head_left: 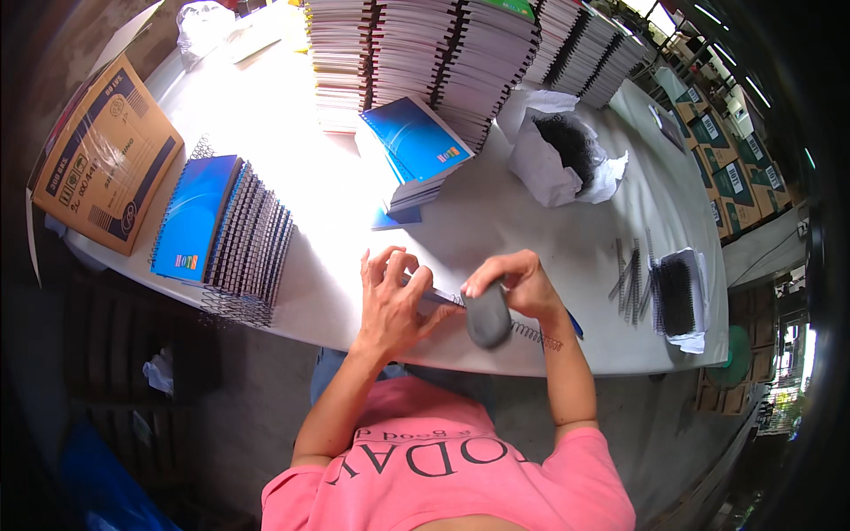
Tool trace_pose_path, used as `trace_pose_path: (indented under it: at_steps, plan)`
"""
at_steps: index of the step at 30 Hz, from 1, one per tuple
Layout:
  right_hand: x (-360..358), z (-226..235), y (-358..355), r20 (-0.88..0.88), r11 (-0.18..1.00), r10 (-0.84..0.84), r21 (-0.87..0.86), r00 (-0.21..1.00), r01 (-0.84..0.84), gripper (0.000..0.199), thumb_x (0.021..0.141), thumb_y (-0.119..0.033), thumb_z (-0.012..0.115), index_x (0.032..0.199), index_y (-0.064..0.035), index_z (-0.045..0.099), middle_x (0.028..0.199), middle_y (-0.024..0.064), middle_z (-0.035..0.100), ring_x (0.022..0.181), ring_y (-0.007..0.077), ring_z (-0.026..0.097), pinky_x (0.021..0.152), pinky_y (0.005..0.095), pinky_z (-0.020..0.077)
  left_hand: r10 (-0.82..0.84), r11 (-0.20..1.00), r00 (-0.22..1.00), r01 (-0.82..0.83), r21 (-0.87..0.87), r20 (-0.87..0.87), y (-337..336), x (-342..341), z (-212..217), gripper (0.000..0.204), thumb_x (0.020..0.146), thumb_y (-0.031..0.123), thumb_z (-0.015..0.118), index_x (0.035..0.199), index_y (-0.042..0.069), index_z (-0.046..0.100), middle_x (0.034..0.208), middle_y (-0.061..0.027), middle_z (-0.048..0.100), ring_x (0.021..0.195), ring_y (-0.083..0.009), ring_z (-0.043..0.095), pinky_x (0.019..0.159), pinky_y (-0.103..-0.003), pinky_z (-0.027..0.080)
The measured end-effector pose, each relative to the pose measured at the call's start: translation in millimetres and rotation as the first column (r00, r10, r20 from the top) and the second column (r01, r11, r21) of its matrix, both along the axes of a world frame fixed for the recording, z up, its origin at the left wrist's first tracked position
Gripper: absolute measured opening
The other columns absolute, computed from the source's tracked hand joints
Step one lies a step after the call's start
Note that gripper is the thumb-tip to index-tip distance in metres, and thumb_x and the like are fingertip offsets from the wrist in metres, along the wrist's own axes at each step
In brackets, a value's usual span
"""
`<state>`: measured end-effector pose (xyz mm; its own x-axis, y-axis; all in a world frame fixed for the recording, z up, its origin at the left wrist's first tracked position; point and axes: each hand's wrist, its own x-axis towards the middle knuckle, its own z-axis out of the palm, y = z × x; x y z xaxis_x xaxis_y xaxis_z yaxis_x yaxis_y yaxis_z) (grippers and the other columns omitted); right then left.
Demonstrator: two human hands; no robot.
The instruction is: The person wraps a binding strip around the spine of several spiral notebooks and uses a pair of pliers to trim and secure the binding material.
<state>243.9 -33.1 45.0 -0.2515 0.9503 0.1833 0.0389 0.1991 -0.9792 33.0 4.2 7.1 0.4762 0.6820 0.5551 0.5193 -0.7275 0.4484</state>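
Near the table's front edge, my left hand grips a thin notebook seen almost edge-on, with the thumb along its near side and the fingers over the top. My right hand is closed on a dark grey rounded tool, smooth and oval; its exact kind does not show. From behind that tool a black spiral binding wire sticks out to the right, toward my wrist. Its left end reaches the notebook's edge, where a few loops show. The tool hides the middle of the wire.
Spiral-bound blue notebooks stand stacked at left beside a cardboard box. Tall notebook stacks fill the back, with blue-covered pads before them. Right: a paper-wrapped coil bundle, loose coils and another coil pack.
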Motion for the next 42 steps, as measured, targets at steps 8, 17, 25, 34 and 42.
trace_pose_path:
  at_steps: [8, 17, 25, 34, 42]
  plan:
    - [-6, -3, 10, 0.46, 0.946, -0.269, -0.042, 0.846, 0.323, 0.029, 0.065, 0.015, 0.059, 0.085, -0.002, 0.072, 0.084, 0.0078, 0.07, 0.081, 0.0127, 0.064, 0.072, 0.026, 0.0508, -0.032, 0.987, 0.999, 0.036, -0.155, 0.027, 8, -6, 1, 0.051, 0.055, 0.045, 0.084, 0.079, 0.008, 0.057, 0.098, -0.0102, 0.048, 0.109, -0.0345, 0.04, 0.089, -0.046, 0.038]
    - [-6, -5, 20, 0.318, 0.942, -0.324, 0.026, 0.891, 0.334, 0.023, 0.066, 0.01, 0.064, 0.085, -0.0015, 0.071, 0.08, 0.0071, 0.07, 0.074, 0.0144, 0.066, 0.068, 0.0254, 0.0498, -0.049, 0.957, 0.94, 0.141, -0.253, 0.338, 20, -4, -15, 0.062, 0.051, 0.038, 0.089, 0.085, 0.004, 0.049, 0.114, -0.0165, 0.035, 0.107, -0.0346, 0.042, 0.078, -0.044, 0.047]
    - [-27, 0, 21, 0.16, 0.98, -0.198, 0.032, 0.967, 0.196, 0.019, 0.068, 0.003, 0.066, 0.085, -0.002, 0.071, 0.074, 0.0068, 0.07, 0.067, 0.0114, 0.063, 0.063, 0.0244, 0.0487, -0.003, 0.894, 0.863, 0.229, -0.386, 0.506, 27, 0, -37, 0.096, 0.042, 0.037, 0.094, 0.1, 0.008, 0.023, 0.099, -0.0117, 0.034, 0.094, -0.0239, 0.038, 0.086, -0.035, 0.04]
    - [-47, 12, 28, 0.423, 0.962, -0.27, 0.079, 0.865, 0.262, 0.025, 0.068, 0.014, 0.061, 0.084, -0.0026, 0.071, 0.08, 0.0054, 0.07, 0.074, 0.0114, 0.064, 0.066, 0.0251, 0.0495, 0.015, 0.795, 0.85, 0.309, -0.522, 0.527, 27, 1, -33, 0.101, 0.04, 0.032, 0.096, 0.099, 0.011, 0.018, 0.096, -0.0047, 0.029, 0.088, -0.0152, 0.036, 0.084, -0.027, 0.038]
    - [-43, 0, 32, 0.489, 0.938, -0.312, 0.02, 0.815, 0.347, 0.016, 0.073, -0.001, 0.063, 0.088, 0.001, 0.069, 0.071, 0.0085, 0.067, 0.068, 0.0061, 0.06, 0.064, 0.0238, 0.0484, 0.001, 0.86, 0.881, 0.24, -0.449, 0.473, 25, 0, -30, 0.1, 0.041, 0.03, 0.096, 0.1, 0.01, 0.019, 0.098, -0.0053, 0.033, 0.091, -0.0174, 0.04, 0.086, -0.029, 0.038]
